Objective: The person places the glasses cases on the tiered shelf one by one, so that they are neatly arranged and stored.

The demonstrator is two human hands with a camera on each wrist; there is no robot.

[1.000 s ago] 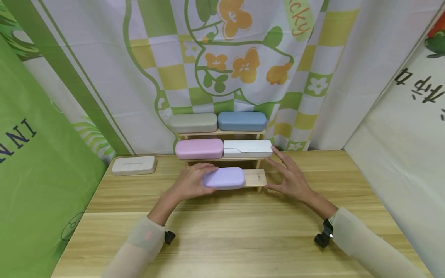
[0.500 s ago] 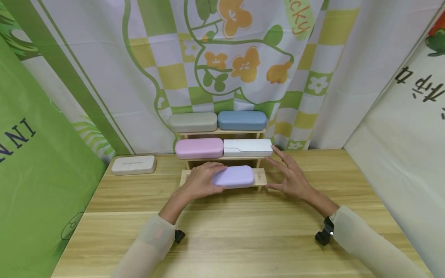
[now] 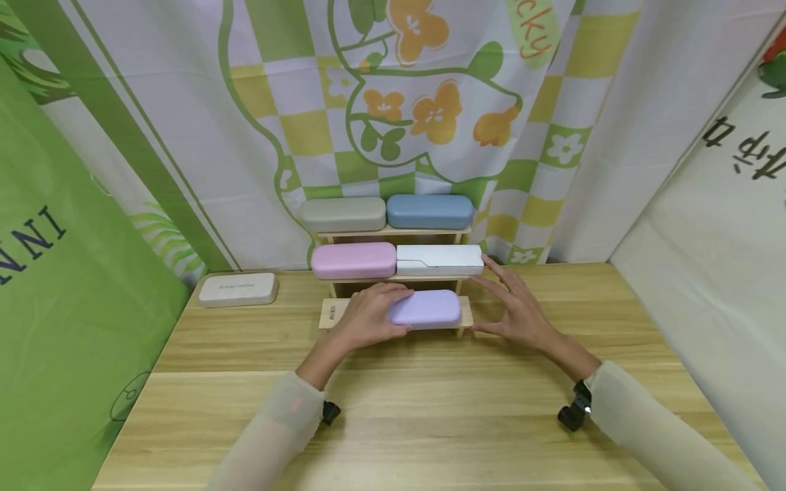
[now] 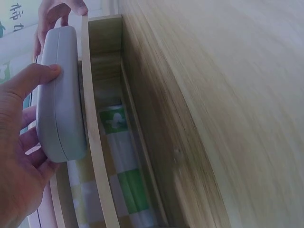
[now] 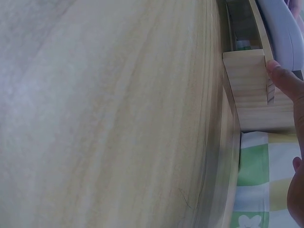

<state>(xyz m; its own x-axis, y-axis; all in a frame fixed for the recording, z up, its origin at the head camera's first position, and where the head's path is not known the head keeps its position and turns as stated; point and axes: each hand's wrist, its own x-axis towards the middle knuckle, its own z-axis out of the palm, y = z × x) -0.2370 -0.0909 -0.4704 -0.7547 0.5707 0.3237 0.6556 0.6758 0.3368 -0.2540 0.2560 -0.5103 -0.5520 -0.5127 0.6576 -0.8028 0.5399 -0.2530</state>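
Note:
My left hand (image 3: 371, 315) grips the left end of a lilac glasses case (image 3: 432, 307), thumb in front and fingers behind. The case is on the lowest step of a three-step wooden rack (image 3: 330, 315), towards its right side. In the left wrist view the case (image 4: 61, 99) lies along the step's front board. My right hand (image 3: 520, 310) is at the rack's right end with fingers spread. Its thumb (image 5: 285, 78) touches the corner of the lowest step, and a fingertip is by the white case (image 3: 439, 259) on the middle step.
A pink case (image 3: 354, 260) is beside the white one. On the top step are a grey-green case (image 3: 344, 215) and a blue case (image 3: 430, 211). An off-white case (image 3: 238, 290) lies at the table's back left. A patterned curtain (image 3: 307, 123) hangs behind the rack.
My left hand has moved the lilac case rightward along the lowest step, uncovering the step's left end. The right hand has stayed at the rack's right end.

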